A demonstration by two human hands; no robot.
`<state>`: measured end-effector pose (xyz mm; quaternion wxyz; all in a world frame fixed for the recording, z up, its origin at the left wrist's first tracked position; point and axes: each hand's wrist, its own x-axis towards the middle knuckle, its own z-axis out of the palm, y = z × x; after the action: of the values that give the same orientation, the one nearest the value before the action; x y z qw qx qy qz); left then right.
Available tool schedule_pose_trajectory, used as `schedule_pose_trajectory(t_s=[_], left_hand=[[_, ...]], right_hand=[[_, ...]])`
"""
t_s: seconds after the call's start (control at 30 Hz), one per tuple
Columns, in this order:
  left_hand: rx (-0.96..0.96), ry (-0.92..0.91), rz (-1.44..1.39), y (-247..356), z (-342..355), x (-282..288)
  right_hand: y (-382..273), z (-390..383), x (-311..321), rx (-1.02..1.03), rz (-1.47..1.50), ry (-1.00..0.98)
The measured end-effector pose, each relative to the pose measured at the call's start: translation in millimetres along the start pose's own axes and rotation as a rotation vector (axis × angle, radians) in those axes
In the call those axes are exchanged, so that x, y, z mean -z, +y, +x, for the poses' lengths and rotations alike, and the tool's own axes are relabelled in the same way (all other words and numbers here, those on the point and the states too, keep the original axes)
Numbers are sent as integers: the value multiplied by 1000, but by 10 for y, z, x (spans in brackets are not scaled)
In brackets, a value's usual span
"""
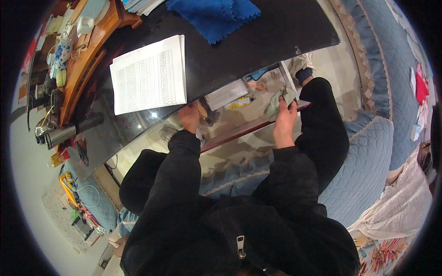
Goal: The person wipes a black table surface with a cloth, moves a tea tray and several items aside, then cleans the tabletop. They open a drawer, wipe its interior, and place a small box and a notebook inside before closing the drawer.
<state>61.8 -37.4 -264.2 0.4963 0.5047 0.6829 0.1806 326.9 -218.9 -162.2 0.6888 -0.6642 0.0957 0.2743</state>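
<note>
A drawer with a dark red front [252, 132] is pulled out from beneath the black tabletop. My right hand [285, 123] is closed round a crumpled grey-green cloth [279, 104] at the drawer's right end. At the left end, my left hand [189, 118] reaches in under the table edge, its fingers largely hidden. Right beside those fingers lies a dark, brush-like thing [211, 117]. Between the hands the drawer holds a white box [226, 95], a yellow packet [239, 103] and small items farther back.
White printed sheets [149, 76] and a blue cloth [216, 16] lie on the black tabletop [271, 39]. A wooden rack [90, 60] with a teapot [62, 51] stands at the left, by a metal flask [64, 133]. Blue quilted seating [363, 156] is at the right.
</note>
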Motion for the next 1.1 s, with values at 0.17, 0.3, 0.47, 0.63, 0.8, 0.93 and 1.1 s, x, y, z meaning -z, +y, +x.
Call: schedule_pose_trajectory(t_s=[0.17,0.3,0.47,0.63,0.8,0.93,1.1], left_hand=[[-614,402,428,176,-315,-111],[-926,214,710,194,-903,-412],[-584,-493,747,313,-1004,-1024],[-865,-270,1298,408,-959,-1119],[-976,-253,1132,345,-1007,-772],[-512,171,690,318,-925,-354],[-479,70,158,326,-389,-26]], right_hand=[[-23,-15,-28,63,-74,10],[-79,-42,-53,91,-22,19],[-46,-69,-39,41,38,7],[50,-17,-14,90,-30,2],[104,-21,-1,102,-23,-14],[114,-50,-13,121,17,-15],[157,-78,-38,88,-45,-34]])
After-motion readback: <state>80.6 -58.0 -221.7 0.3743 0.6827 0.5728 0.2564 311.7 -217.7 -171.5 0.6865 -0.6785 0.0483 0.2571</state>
